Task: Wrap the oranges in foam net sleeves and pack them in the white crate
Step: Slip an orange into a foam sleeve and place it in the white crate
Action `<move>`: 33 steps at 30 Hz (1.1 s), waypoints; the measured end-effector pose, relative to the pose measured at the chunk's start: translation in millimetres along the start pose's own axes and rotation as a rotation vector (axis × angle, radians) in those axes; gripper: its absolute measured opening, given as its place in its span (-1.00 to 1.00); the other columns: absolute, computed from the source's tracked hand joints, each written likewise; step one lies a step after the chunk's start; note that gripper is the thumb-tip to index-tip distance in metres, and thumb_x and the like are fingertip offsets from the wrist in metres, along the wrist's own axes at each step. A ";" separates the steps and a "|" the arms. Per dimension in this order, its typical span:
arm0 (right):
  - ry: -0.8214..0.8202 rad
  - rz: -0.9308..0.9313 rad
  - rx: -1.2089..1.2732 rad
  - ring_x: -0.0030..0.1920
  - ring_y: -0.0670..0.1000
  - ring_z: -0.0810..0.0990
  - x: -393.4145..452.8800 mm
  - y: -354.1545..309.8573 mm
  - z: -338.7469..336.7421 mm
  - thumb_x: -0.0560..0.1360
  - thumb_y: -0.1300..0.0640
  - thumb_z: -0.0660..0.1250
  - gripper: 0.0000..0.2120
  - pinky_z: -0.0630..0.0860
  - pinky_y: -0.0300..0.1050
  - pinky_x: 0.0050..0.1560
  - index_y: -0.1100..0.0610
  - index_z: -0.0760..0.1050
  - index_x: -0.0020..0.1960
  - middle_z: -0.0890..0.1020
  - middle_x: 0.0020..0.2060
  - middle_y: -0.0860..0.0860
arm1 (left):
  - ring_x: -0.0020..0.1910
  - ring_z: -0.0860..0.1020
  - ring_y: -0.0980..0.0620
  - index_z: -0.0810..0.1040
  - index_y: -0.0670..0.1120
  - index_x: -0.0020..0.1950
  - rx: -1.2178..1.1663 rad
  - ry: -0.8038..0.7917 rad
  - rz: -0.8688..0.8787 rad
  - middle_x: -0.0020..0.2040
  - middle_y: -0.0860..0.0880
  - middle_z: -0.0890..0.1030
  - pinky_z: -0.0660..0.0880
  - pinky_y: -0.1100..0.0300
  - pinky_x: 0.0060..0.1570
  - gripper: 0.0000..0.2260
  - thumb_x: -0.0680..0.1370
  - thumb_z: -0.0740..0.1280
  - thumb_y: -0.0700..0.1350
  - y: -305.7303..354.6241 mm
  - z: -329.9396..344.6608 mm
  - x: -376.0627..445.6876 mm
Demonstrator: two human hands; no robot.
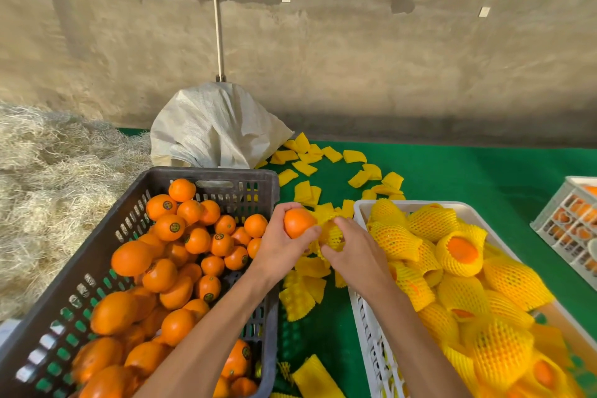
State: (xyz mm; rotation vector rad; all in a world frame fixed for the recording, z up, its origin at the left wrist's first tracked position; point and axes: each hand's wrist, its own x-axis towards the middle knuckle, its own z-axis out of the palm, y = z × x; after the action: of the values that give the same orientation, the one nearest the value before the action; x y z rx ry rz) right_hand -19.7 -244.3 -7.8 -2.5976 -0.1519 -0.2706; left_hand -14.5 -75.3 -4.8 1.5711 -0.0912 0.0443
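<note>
My left hand [281,244] grips a bare orange [298,222] above the gap between the two crates. Right beside it, my right hand [350,247] pinches a yellow foam net sleeve [332,234], whose open end faces the orange. The dark crate [106,245] on the left is filled with several unwrapped oranges [181,255]. On the right, the white crate [361,210] holds several oranges wrapped in yellow sleeves [458,268].
Loose yellow sleeves [323,168] lie scattered on the green mat [452,171] between and beyond the crates. A white woven sack [213,129] stands behind the dark crate, straw [48,187] at left, another white crate [568,223] at the far right.
</note>
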 end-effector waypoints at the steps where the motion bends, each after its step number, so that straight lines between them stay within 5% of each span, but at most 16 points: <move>1: -0.004 0.019 -0.056 0.12 0.10 0.57 2.2 -0.4 -1.8 0.51 -0.16 0.38 -0.57 0.56 0.05 -0.03 0.04 0.44 0.26 0.54 0.18 -0.02 | 0.04 0.60 -0.02 0.39 0.10 0.37 -0.020 -0.016 -0.011 0.20 -0.02 0.48 0.61 0.23 -0.20 -0.53 0.55 0.50 -0.13 0.2 -1.1 -0.4; 5: -0.039 0.093 -0.188 0.36 0.13 0.49 13.5 3.8 -5.5 0.46 -0.26 0.41 -0.33 0.52 0.03 0.08 0.10 0.35 0.39 0.29 0.56 0.04 | 0.04 0.59 0.05 0.26 0.11 0.49 0.008 -0.035 -0.056 0.21 0.05 0.47 0.54 0.40 -0.21 -0.37 0.53 0.48 -0.17 1.4 -5.7 -3.2; 9: -0.081 0.099 -0.314 0.43 0.16 0.46 16.4 5.8 -3.8 0.50 -0.25 0.40 -0.20 0.55 0.03 0.17 0.15 0.19 0.52 -0.05 0.66 0.14 | 0.10 0.67 0.03 0.54 0.00 0.37 -0.025 0.012 -0.016 0.16 0.04 0.67 0.61 0.26 -0.02 -0.43 0.41 0.62 0.02 5.8 -3.9 -4.9; 13: -0.060 0.073 -0.297 0.46 0.19 0.43 13.3 6.9 -3.0 0.47 -0.26 0.43 -0.22 0.54 0.09 0.27 0.14 0.22 0.48 -0.10 0.65 0.17 | 0.12 0.69 -0.02 0.66 -0.03 0.23 -0.198 -0.062 -0.076 0.11 -0.03 0.73 0.59 0.03 0.19 -0.42 0.28 0.65 0.16 11.7 -0.2 -9.3; 23: -0.073 -0.065 -0.204 0.40 0.16 0.49 2.2 14.5 -8.5 0.39 -0.33 0.49 -0.14 0.55 -0.01 0.13 0.09 0.23 0.47 -0.14 0.67 0.04 | 0.28 0.60 -0.02 0.69 -0.07 0.25 -0.088 -0.420 -0.197 0.25 -0.04 0.68 0.44 0.01 0.37 -0.49 0.37 0.57 0.12 11.3 1.6 -12.7; 27: -0.196 -0.138 -0.130 0.34 0.15 0.51 0.1 20.2 -15.3 0.38 -0.27 0.54 -0.23 0.59 0.09 0.10 0.06 0.30 0.40 0.16 0.61 0.02 | 0.30 0.60 -0.08 0.66 -0.16 0.29 -0.032 -0.499 -0.260 0.25 -0.07 0.69 0.43 -0.04 0.43 -0.29 0.27 0.65 0.20 11.8 -1.4 -13.5; 29: -0.236 -0.104 -0.062 0.17 0.10 0.58 -0.2 19.9 -17.5 0.38 -0.25 0.54 -0.33 0.61 0.11 0.04 -0.01 0.32 0.31 0.48 0.33 -0.03 | 0.29 0.60 -0.13 0.68 -0.20 0.25 -0.030 -0.459 -0.263 0.22 -0.11 0.70 0.44 -0.05 0.42 -0.30 0.27 0.64 0.21 13.1 0.2 -13.8; 33: -0.267 -0.034 -0.035 0.06 0.05 0.60 1.3 15.7 -21.0 0.38 -0.25 0.49 -0.36 0.62 0.09 0.01 -0.12 0.29 0.33 0.58 0.09 -0.07 | 0.21 0.61 -0.15 0.66 -0.29 0.20 -0.061 -0.323 -0.276 0.16 -0.20 0.70 0.48 -0.06 0.34 -0.31 0.32 0.61 0.21 15.3 4.3 -13.7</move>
State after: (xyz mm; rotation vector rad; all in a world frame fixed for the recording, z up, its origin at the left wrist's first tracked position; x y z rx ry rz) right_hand -19.3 -268.4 2.6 -2.6579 -0.2873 0.0643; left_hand -29.6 -79.3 9.3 1.5062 -0.1268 -0.4263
